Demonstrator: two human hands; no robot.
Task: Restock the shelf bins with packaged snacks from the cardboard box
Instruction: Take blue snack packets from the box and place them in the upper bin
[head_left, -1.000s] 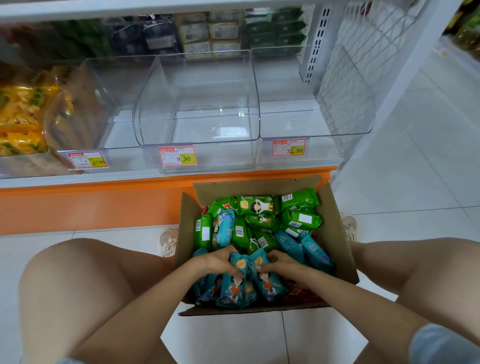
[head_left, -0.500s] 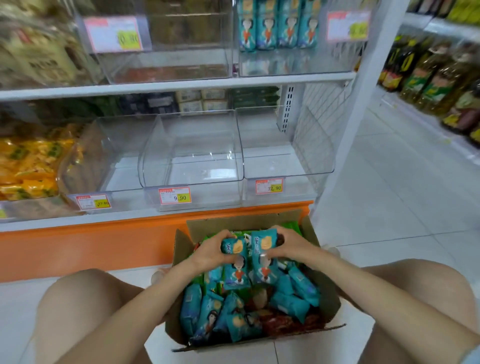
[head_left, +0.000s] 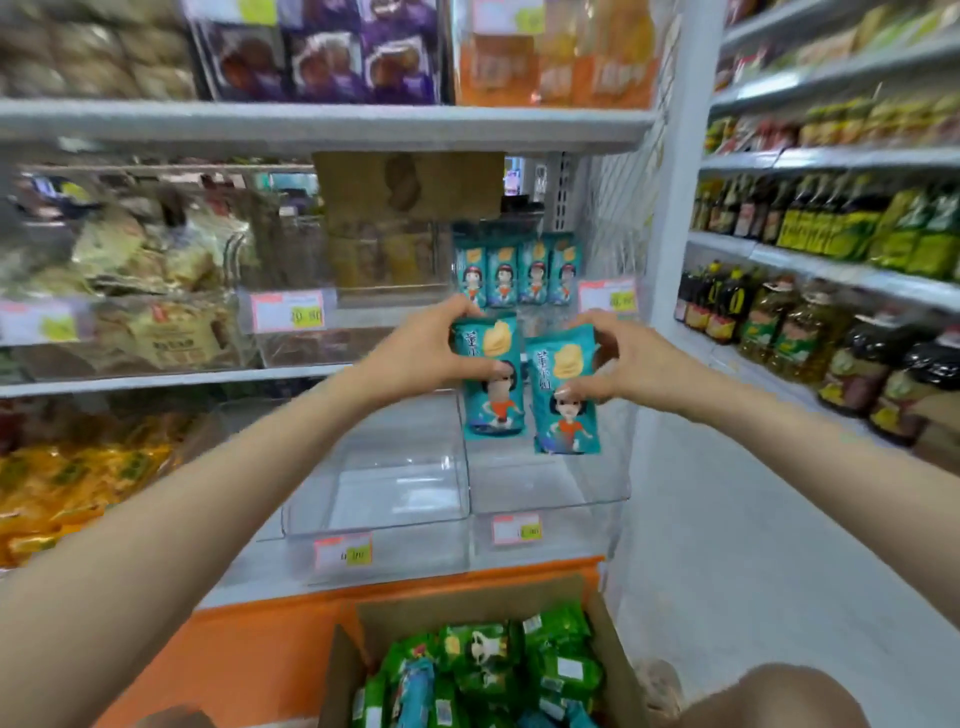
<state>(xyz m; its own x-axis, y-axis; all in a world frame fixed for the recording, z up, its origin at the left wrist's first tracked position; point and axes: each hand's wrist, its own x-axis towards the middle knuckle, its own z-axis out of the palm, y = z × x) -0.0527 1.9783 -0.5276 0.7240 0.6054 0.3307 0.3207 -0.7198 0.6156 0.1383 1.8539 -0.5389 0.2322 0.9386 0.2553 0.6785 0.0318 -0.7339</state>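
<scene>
Left hand (head_left: 415, 356) grasps teal packet (head_left: 492, 400); right hand (head_left: 628, 364) grasps second teal packet (head_left: 566, 415). Directly behind: clear bin (head_left: 550, 314) holding four upright teal packs (head_left: 519, 270). Cardboard box (head_left: 467, 608) below.

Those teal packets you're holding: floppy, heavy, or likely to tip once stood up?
Probably light: the left hand and right hand each hold one with fingers and thumb alone. Fairly stiff, likely: the left packet and right packet hang straight, unfolded. Stood alone they may tip; the shelved packets stand side by side.
</scene>
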